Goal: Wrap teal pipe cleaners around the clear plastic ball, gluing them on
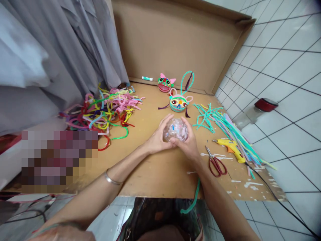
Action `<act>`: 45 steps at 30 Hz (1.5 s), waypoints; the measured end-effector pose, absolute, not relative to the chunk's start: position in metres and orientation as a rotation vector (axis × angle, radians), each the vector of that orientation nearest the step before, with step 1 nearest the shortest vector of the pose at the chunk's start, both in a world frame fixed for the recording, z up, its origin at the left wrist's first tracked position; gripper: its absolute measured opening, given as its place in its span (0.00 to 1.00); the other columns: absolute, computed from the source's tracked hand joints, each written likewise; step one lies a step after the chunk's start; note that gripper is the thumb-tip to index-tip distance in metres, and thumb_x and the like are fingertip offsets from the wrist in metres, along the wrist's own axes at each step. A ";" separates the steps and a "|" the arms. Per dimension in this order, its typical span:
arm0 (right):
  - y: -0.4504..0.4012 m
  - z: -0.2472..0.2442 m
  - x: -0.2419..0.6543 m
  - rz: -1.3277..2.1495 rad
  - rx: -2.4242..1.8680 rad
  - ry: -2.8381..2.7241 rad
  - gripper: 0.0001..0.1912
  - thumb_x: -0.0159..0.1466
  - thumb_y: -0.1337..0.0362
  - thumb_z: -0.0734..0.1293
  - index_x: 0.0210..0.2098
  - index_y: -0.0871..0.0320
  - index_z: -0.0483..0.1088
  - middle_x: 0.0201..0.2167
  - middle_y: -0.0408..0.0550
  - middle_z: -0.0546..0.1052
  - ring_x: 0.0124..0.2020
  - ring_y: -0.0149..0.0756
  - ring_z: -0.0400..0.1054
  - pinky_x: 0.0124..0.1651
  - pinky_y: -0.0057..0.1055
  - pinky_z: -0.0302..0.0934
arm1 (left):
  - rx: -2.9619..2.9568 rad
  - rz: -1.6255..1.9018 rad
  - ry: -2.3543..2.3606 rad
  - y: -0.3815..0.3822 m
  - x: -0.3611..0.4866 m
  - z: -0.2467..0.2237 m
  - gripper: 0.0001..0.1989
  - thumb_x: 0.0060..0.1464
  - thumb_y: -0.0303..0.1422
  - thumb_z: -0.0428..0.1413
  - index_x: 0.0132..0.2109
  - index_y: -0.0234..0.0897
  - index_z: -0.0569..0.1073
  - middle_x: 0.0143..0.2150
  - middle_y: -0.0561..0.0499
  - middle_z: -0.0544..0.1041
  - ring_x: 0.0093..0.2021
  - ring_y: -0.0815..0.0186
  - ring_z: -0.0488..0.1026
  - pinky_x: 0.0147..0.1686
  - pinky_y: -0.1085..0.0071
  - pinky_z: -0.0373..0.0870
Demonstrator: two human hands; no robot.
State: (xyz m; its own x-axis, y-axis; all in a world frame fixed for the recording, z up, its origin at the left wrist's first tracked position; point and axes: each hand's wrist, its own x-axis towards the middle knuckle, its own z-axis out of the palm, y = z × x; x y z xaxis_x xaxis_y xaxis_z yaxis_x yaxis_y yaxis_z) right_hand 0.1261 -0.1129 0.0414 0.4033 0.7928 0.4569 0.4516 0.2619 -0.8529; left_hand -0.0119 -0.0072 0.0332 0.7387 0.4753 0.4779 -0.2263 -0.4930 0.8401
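Note:
Between my two hands is a clear, round ball (178, 130) with small coloured bits showing in it. My left hand (160, 137) wraps its left side, and my right hand (188, 143) curls round the right side with the thumb across the front. Just beyond the ball sits a decorated round animal head (179, 103) with a turquoise loop, pink ears and dark tassels. A second head (165, 83), red with pink pointed ears, stands behind it. Near my right forearm lie red-handled scissors (217, 166) and a yellow glue gun (232, 149).
A tangled heap of coloured pipe cleaners (100, 113) covers the table's left side. Turquoise pipe cleaners (208, 115) and a straight bundle (238, 137) lie at right, near a red-lidded jar (266, 104). One green strand (194, 199) hangs over the front edge. Cardboard (175, 43) stands behind.

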 end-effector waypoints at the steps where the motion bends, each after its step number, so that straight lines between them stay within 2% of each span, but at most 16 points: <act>1: -0.114 0.042 0.127 0.313 -1.361 -1.262 0.44 0.53 0.42 0.73 0.64 0.52 0.62 0.63 0.56 0.65 0.66 0.52 0.59 0.69 0.54 0.54 | 1.917 0.858 0.195 -0.007 -0.012 0.033 0.52 0.44 0.47 0.68 0.71 0.43 0.52 0.74 0.38 0.49 0.72 0.43 0.51 0.70 0.45 0.49; 4: -0.115 0.044 0.128 0.273 -1.333 -1.329 0.38 0.59 0.44 0.70 0.63 0.52 0.63 0.63 0.55 0.64 0.67 0.50 0.57 0.70 0.52 0.52 | 1.898 0.890 0.180 -0.007 -0.009 0.031 0.49 0.43 0.48 0.69 0.69 0.44 0.57 0.72 0.39 0.54 0.71 0.45 0.54 0.69 0.47 0.52; 8: -0.116 0.044 0.128 0.244 -1.351 -1.332 0.34 0.60 0.46 0.70 0.62 0.49 0.64 0.63 0.53 0.64 0.67 0.48 0.57 0.70 0.52 0.52 | 1.879 0.959 0.128 -0.006 -0.007 0.028 0.45 0.43 0.47 0.69 0.66 0.46 0.62 0.68 0.41 0.60 0.69 0.47 0.58 0.68 0.48 0.56; 15: -0.117 0.047 0.129 0.223 -1.330 -1.387 0.33 0.61 0.47 0.70 0.63 0.49 0.64 0.63 0.53 0.64 0.68 0.49 0.56 0.71 0.52 0.51 | 1.975 1.008 0.141 -0.004 -0.008 0.027 0.44 0.44 0.50 0.68 0.66 0.47 0.65 0.70 0.40 0.59 0.72 0.45 0.53 0.69 0.44 0.52; 22: -0.115 0.044 0.132 0.156 -1.300 -1.425 0.36 0.60 0.45 0.70 0.64 0.49 0.63 0.64 0.54 0.63 0.69 0.51 0.54 0.71 0.54 0.49 | 2.060 0.943 0.064 -0.001 -0.014 0.036 0.43 0.48 0.49 0.66 0.69 0.49 0.60 0.73 0.40 0.54 0.73 0.45 0.49 0.68 0.43 0.53; 25: -0.117 0.044 0.135 0.204 -1.274 -1.418 0.34 0.63 0.44 0.67 0.64 0.49 0.62 0.65 0.54 0.63 0.69 0.50 0.54 0.71 0.53 0.49 | 2.052 0.911 0.070 0.000 -0.014 0.039 0.39 0.52 0.50 0.63 0.68 0.50 0.61 0.73 0.41 0.54 0.74 0.46 0.48 0.68 0.44 0.53; 29: -0.119 0.044 0.135 0.353 -1.217 -1.373 0.33 0.64 0.48 0.66 0.65 0.49 0.59 0.67 0.51 0.60 0.71 0.49 0.52 0.72 0.50 0.48 | 1.988 0.923 0.089 -0.002 -0.014 0.038 0.35 0.55 0.50 0.61 0.67 0.50 0.64 0.72 0.42 0.56 0.73 0.46 0.49 0.68 0.45 0.54; 33: -0.116 0.039 0.132 0.425 -1.163 -1.216 0.36 0.61 0.50 0.70 0.64 0.50 0.58 0.65 0.54 0.62 0.67 0.48 0.57 0.68 0.48 0.57 | 1.977 0.955 0.138 -0.004 -0.013 0.037 0.34 0.53 0.49 0.63 0.65 0.48 0.67 0.72 0.41 0.56 0.73 0.46 0.51 0.69 0.46 0.54; 36: -0.113 0.036 0.129 0.394 -1.163 -1.140 0.33 0.58 0.51 0.73 0.58 0.52 0.60 0.61 0.55 0.66 0.63 0.47 0.62 0.65 0.47 0.60 | 1.951 1.003 0.166 -0.005 -0.013 0.036 0.29 0.53 0.46 0.64 0.60 0.46 0.73 0.66 0.40 0.62 0.70 0.49 0.57 0.68 0.47 0.54; 40: -0.111 0.035 0.127 0.335 -1.211 -1.077 0.31 0.55 0.53 0.74 0.53 0.53 0.62 0.60 0.56 0.67 0.60 0.47 0.65 0.63 0.47 0.61 | 1.771 0.974 0.164 -0.008 -0.013 0.037 0.25 0.51 0.43 0.66 0.55 0.43 0.77 0.66 0.40 0.65 0.68 0.50 0.61 0.66 0.50 0.58; 45: -0.112 0.037 0.124 0.202 -1.256 -1.077 0.30 0.54 0.53 0.74 0.52 0.53 0.64 0.57 0.55 0.69 0.59 0.48 0.65 0.62 0.48 0.60 | 1.490 0.925 0.130 -0.014 -0.012 0.036 0.22 0.52 0.43 0.65 0.52 0.42 0.77 0.68 0.40 0.65 0.68 0.50 0.62 0.66 0.51 0.58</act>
